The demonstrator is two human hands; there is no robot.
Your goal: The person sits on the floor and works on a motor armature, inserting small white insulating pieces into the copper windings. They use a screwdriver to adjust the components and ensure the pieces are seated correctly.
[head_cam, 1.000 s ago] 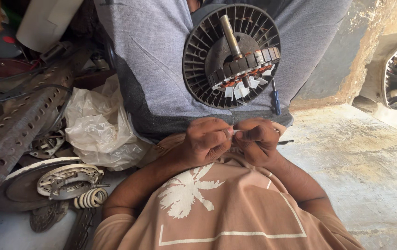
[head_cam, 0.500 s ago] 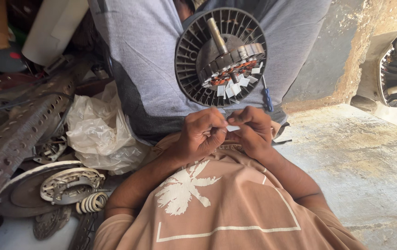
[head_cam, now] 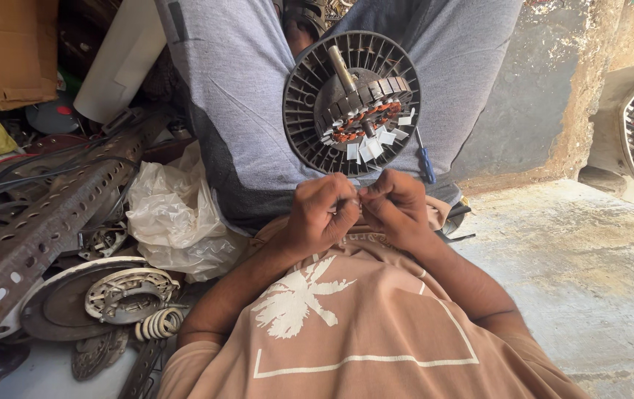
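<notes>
Left hand (head_cam: 322, 214): I see its fingers curled nearly shut, tips pinching something too small to identify.
Right hand (head_cam: 398, 207): pinched likewise, fingertips touching the left's.
Round black finned motor stator with copper windings (head_cam: 352, 102): resting on grey-trousered lap (head_cam: 250, 111) just beyond my hands; steel shaft (head_cam: 341, 68) points up-left.
Blue-handled screwdriver (head_cam: 425, 162): beside its right rim.

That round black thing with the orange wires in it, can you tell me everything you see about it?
The round black motor part is a ribbed, fan-like disc, probably plastic or metal. A ring of grey metal plates sits at its middle, wound with copper-orange wire and stuffed with small white paper slips. A metal shaft sticks up from its centre. It rests tilted on the person's grey-trousered lap, just beyond the two hands, which do not touch it.
</notes>
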